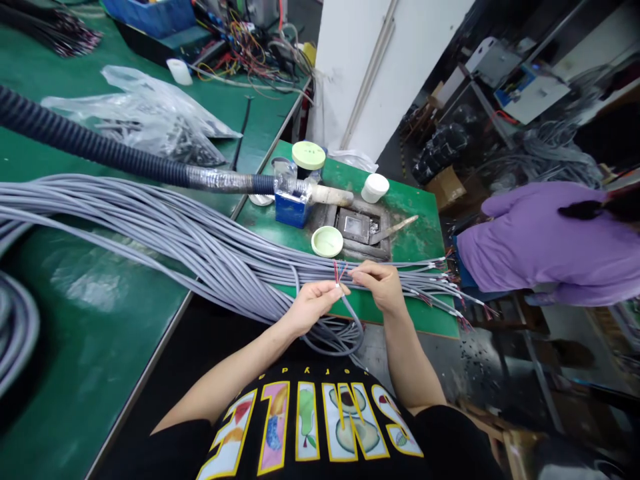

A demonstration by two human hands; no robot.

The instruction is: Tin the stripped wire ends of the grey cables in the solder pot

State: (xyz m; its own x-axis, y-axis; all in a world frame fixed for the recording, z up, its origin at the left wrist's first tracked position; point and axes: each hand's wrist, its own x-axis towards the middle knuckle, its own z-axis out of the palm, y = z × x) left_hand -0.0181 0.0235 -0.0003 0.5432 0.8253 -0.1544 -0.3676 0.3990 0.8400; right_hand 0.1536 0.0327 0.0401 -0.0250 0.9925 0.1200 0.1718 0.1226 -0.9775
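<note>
My left hand [316,305] is closed on the end of a grey cable [354,311], pinched between thumb and fingers. Thin red and blue wires [339,270] fan upward from the stripped end. Close beside them on the right, my right hand [380,283] has thumb and forefinger pressed together; whatever lies in that pinch is too small to make out. Behind and under both hands runs a thick bundle of grey cables [200,233], its stripped ends [450,287] hanging past the green table's right edge.
Beyond my hands are a solder pot [356,227] with a wooden scraper [397,228], a pale green dish [327,241], a white cup [375,188] and a lidded tub [309,157]. A black hose [125,157] reaches a blue box [291,210]. A person in purple [545,247] is at right.
</note>
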